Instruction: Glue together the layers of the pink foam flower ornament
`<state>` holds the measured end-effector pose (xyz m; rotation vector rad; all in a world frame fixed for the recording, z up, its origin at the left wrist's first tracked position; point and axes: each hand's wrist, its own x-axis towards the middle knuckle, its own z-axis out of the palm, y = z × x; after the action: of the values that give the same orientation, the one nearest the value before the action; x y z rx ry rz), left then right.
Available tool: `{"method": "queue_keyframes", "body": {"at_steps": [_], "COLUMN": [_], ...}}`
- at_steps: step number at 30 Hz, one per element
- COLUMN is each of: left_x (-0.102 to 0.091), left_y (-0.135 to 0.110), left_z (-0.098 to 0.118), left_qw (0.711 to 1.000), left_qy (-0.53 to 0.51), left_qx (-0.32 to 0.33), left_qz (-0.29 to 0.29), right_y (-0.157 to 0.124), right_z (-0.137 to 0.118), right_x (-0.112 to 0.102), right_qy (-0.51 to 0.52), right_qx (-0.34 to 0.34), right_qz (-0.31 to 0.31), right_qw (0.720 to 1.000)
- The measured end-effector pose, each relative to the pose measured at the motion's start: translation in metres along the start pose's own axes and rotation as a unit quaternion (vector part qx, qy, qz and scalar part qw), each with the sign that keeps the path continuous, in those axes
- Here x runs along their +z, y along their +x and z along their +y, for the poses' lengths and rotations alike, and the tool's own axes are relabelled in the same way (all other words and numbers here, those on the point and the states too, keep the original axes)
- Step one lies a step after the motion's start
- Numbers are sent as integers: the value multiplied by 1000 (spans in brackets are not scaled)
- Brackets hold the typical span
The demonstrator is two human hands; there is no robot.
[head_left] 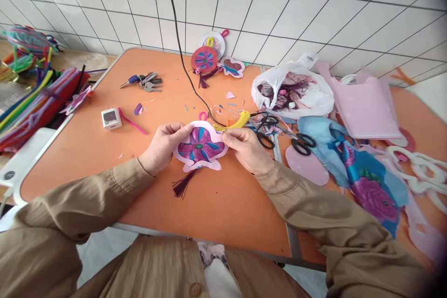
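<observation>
Between my hands is a flower-shaped fabric pendant [198, 149] with a pale pink border and a purple-and-blue middle. A pink loop [203, 116] sticks up behind its top edge, and a dark purple tassel [184, 184] hangs at its lower left. My left hand [164, 144] pinches the upper left of the border between thumb and fingers. At the upper right edge my right hand [248, 149] is closed in a pinch on the same pendant. Just beyond the right fingers lies a yellow tool [239, 120], perhaps a glue gun, partly hidden. Black-handled scissors [303, 143] rest to the right.
A dark cable [178, 32] hangs down to the orange table [244, 214]. Behind are keys [148, 81], a white charger [111, 118], finished-looking pendants [204, 59] and a white plastic bag [314, 95]. Fabric scraps [373, 181] cover the right side; colourful pipe cleaners [45, 102] lie left.
</observation>
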<state>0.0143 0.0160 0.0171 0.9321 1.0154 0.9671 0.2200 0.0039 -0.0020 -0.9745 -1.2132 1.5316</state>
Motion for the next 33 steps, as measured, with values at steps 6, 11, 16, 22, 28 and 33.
{"method": "queue_keyframes", "body": {"at_steps": [6, 11, 16, 22, 28, 33], "left_x": [0, 0, 3, 4, -1, 0], "left_y": [0, 1, 1, 1, 4, 2], "left_z": [0, 0, 0, 1, 1, -1], "left_qw": [1000, 999, 998, 995, 992, 994], "left_qy": [-8, 1, 19, 31, -4, 49], "left_qx": [-21, -38, -45, -72, -93, -74], "left_qz": [-6, -17, -28, -68, -82, -69], "right_y": [0, 1, 1, 1, 2, 2], "right_z": [-2, -1, -4, -10, -9, -5], "right_x": [3, 1, 0, 7, 7, 4], "right_qy": [65, -29, -24, -97, -62, -44], "right_qx": [39, -2, 5, 31, 39, 39], "right_qz": [4, 18, -34, -12, 15, 5], "right_qw": [997, 999, 999, 995, 997, 998]}}
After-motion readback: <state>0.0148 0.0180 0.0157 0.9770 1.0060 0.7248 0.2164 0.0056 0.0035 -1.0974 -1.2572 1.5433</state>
